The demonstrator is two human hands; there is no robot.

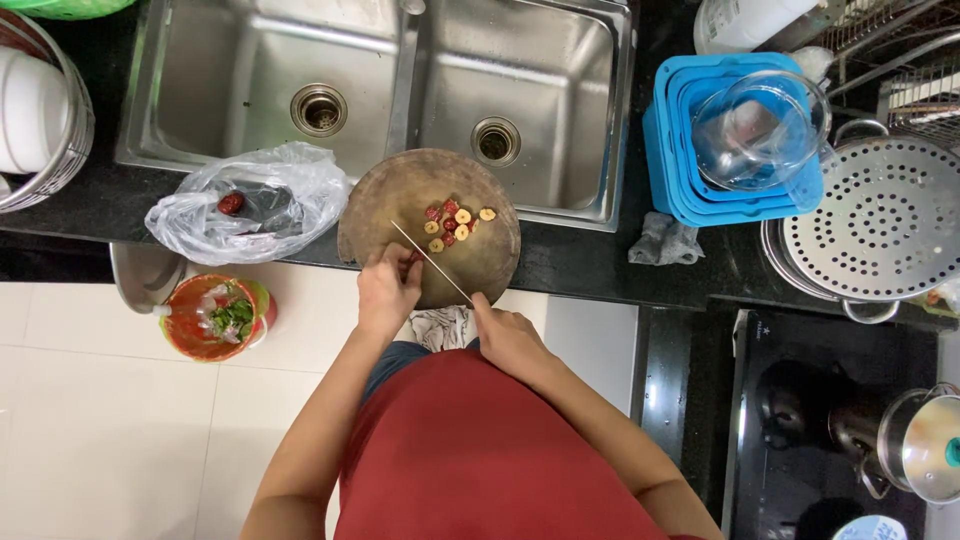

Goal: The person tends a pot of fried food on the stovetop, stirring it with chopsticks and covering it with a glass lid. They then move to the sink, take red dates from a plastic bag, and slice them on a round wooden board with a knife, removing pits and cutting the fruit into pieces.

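We note the right hand gripping the knife over the round cutting board. The left hand pins a red fruit beside the slices. We advise curled fingertips, steady strokes.

One view only — a camera worn on the person's head, looking almost straight down along the red-shirted torso. It sits high enough to take in the black stone bench, the double steel sink at the top edge and the white tiled floor below. The round wooden chopping board lies near centre — forearms reach up from the bottom edge.
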